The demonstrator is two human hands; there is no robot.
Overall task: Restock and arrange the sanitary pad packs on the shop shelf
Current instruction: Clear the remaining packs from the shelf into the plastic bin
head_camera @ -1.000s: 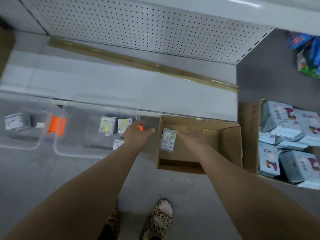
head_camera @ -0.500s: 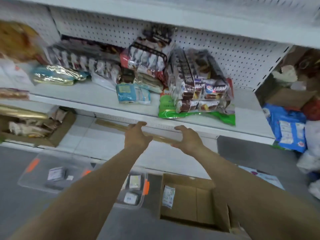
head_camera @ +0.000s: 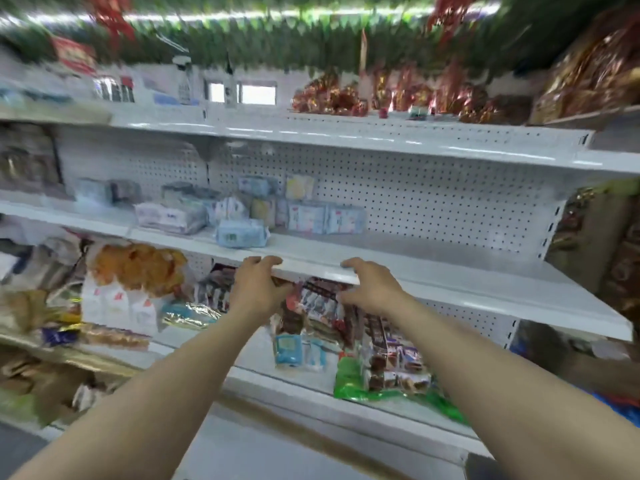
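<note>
Several pale blue, pink and white sanitary pad packs point(head_camera: 308, 218) stand and lie on the left and middle of a white shelf point(head_camera: 433, 268) with a pegboard back. One light blue pack point(head_camera: 242, 233) lies flat near the front edge. My left hand point(head_camera: 258, 289) and my right hand point(head_camera: 372, 287) are raised side by side just below that shelf's front edge, fingers loosely curled, holding nothing. The view is blurred.
The right half of the pad shelf is bare. On the shelf below lie snack packs point(head_camera: 391, 348), a small blue packet point(head_camera: 288, 349) and an orange bag point(head_camera: 138, 268). Red and gold wrapped goods point(head_camera: 398, 95) sit on the top shelf.
The view has swung up from the floor boxes to the upper shelves. Both hands rose with it, from over the cardboard box to the pad shelf's front edge, with nothing in them.
</note>
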